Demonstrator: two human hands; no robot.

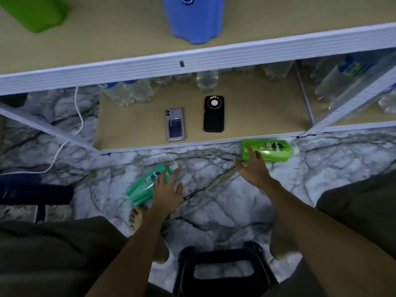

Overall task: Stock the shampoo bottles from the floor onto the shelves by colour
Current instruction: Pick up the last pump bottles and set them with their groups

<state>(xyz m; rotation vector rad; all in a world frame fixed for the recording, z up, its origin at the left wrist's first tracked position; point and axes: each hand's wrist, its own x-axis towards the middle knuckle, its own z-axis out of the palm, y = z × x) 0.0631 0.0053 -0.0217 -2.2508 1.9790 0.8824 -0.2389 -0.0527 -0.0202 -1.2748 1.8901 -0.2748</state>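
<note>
While both arms reached down from the head view, two shampoo bottles lay on their sides on the marbled floor (214, 211). The teal-green bottle (145, 186) lay on a diagonal, its long axis running from lower left to upper right, with its pale cap end toward the shelf. The left hand (167, 189) hovered over its right side with fingers spread wide and straight, gripping nothing. The bright green bottle (270, 151) lay nearly level just in front of the lowest shelf's edge, its long axis left to right and its lettering turned sideways. The right hand (252, 166) lay open at that bottle's left end, fingertips touching it without curling round.

On the lowest shelf (246, 116) behind them lay a grey phone (175, 124) and a black phone (213, 114) side by side, with clear bottles (128, 93) farther back. A blue bottle (192, 18) and a green bottle (32, 11) stood on the upper shelf (107, 39). A white cable (79, 116) trailed down at left. A bare foot (136, 219) rested just below the teal-green bottle.
</note>
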